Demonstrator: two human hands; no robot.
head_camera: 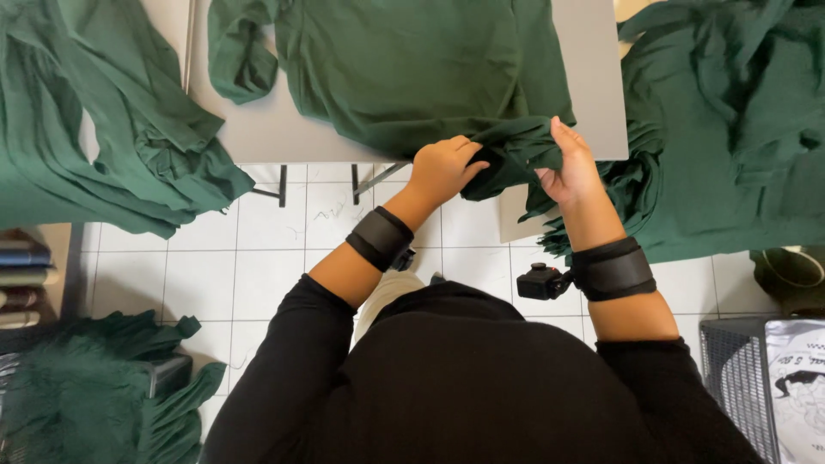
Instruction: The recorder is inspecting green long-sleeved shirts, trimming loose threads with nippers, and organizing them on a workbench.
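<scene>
black torso (464, 387) nearest | both grips hold green garment (412, 69) hem | left hand (443, 167), right hand (569, 167) | fingertips seemingly buried in cloth

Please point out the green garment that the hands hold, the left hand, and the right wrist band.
green garment (412, 77), head view, on its flat middle on the table.
left hand (443, 167), head view, on its back.
right wrist band (612, 271), head view, on the strap's middle.
</scene>
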